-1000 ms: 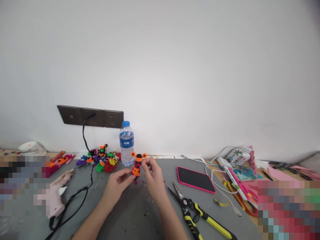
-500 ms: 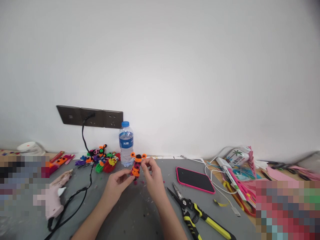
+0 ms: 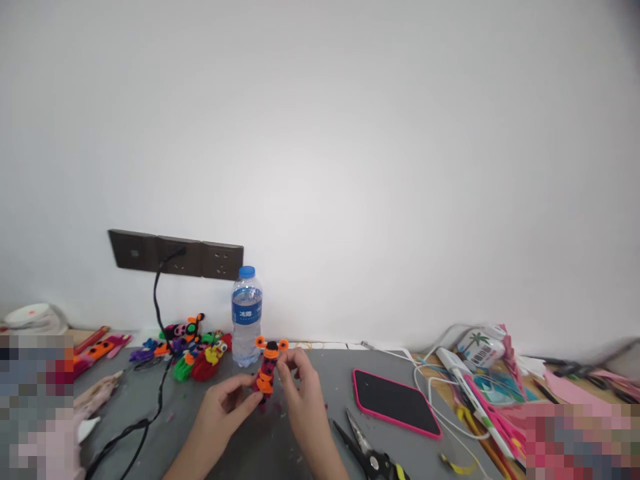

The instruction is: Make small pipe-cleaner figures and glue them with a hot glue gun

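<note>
- Near the middle of the grey surface (image 3: 310,373), the left hand (image 3: 220,413) and right hand (image 3: 300,393) sat lower in view than a second earlier, with more white wall above; the camera had tilted up.
- Both hands' fingers stayed pinched on the fuzzy orange, red and black pipe-cleaner figure (image 3: 267,370), left at its base, right near its top, keeping it upright just above the surface.
- A clear plastic water bottle (image 3: 246,327) with a blue cap and blue label stood just behind the figure; its writing was too small to read.
- Left of the bottle lay a pile of similar fuzzy figures (image 3: 193,347).
- A pink-cased phone (image 3: 395,410) lay flat to the right, and the cutters (image 3: 367,457) were now partly cut off by the bottom edge.
</note>
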Available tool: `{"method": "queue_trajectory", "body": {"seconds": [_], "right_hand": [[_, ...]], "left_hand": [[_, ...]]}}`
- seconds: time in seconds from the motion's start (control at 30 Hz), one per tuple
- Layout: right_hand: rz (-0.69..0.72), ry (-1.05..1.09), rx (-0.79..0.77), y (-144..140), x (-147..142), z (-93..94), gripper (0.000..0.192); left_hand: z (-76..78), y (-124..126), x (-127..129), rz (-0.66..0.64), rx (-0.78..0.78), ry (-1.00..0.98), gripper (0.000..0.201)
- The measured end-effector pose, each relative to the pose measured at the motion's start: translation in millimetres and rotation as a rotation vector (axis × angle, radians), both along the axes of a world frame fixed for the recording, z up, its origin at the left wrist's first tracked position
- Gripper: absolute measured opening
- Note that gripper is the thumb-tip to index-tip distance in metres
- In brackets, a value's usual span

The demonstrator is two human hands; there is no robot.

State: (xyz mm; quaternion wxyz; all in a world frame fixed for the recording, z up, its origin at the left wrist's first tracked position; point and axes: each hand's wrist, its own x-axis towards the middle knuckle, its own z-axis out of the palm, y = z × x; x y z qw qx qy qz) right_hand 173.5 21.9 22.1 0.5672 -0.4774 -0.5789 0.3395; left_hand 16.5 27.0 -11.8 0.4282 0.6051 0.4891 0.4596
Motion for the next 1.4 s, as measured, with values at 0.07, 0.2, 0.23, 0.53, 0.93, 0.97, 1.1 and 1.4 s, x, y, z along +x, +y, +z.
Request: {"method": "queue_trajectory", "body": {"seconds": [0.07, 0.2, 0.23, 0.53, 0.93, 0.97, 1.1, 1.4], "right_hand": [[-0.003, -0.002, -0.006, 0.3, 0.9, -1.3, 0.023], [-0.016, -0.032, 0.007, 2.0, 4.3, -3.8, 0.023], [-0.014, -0.037, 0.010, 2.4, 5.1, -4.0, 0.024], [-0.034, -0.107, 0.002, 0.3, 8.4, 3.1, 0.028], [-0.045, -0.074, 0.051, 0.8, 8.3, 3.7, 0.022], [-0.044, -0.074, 0.050, 0.7, 8.1, 3.9, 0.022], [-0.037, -0.072, 0.035, 0.2, 7.4, 5.6, 0.022], [-0.033, -0.035, 0.040, -0.2, 5.5, 6.8, 0.021]], "left_hand": [[0.4, -1.2, 1.7, 0.034, 0.021, 0.007, 0.032], [3.0, -4.0, 4.5, 0.034, 0.028, 0.036, 0.031], [4.0, -4.6, 5.0, 0.030, 0.024, 0.039, 0.030], [8.3, -7.0, 8.2, 0.007, 0.021, -0.001, 0.028], [7.4, -7.6, 8.2, 0.008, 0.005, -0.014, 0.026], [7.1, -7.4, 8.2, 0.013, 0.001, -0.017, 0.027], [9.8, -7.7, 8.3, 0.006, -0.016, 0.002, 0.029], [15.6, -8.4, 8.7, -0.016, -0.006, 0.016, 0.029]]}}
